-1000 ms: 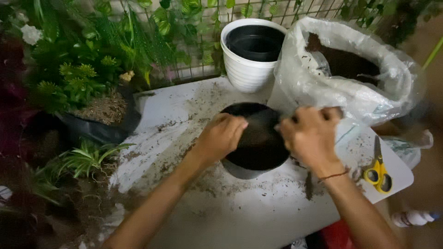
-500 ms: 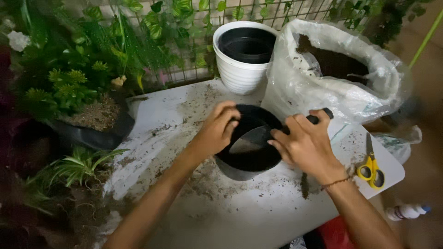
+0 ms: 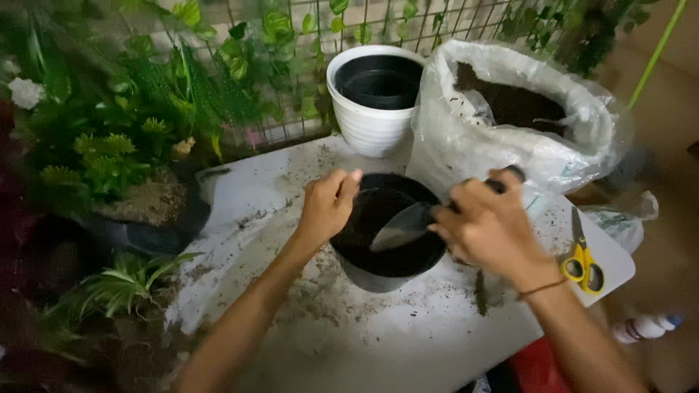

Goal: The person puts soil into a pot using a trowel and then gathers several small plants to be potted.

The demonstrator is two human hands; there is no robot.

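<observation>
I had the black pot [image 3: 386, 233] sitting on the soil-strewn white desk [image 3: 408, 342], just in front of the white pot [image 3: 371, 102] and the open bag of soil [image 3: 510, 116]. My left hand [image 3: 328, 207] was curled over the pot's near-left rim, fingers loosely bent, steadying it rather than gripping. My right hand [image 3: 484, 225] was closed around the dark handle of a trowel [image 3: 400, 229], its metal blade angled down inside the pot. I judged the pot thin, stiff plastic, light unless filled, likely to slide on the gritty desk; the rim was the place to hold it. The trowel looked rigid, best held by its handle. Yellow scissors [image 3: 582, 258] lay to the right.
</observation>
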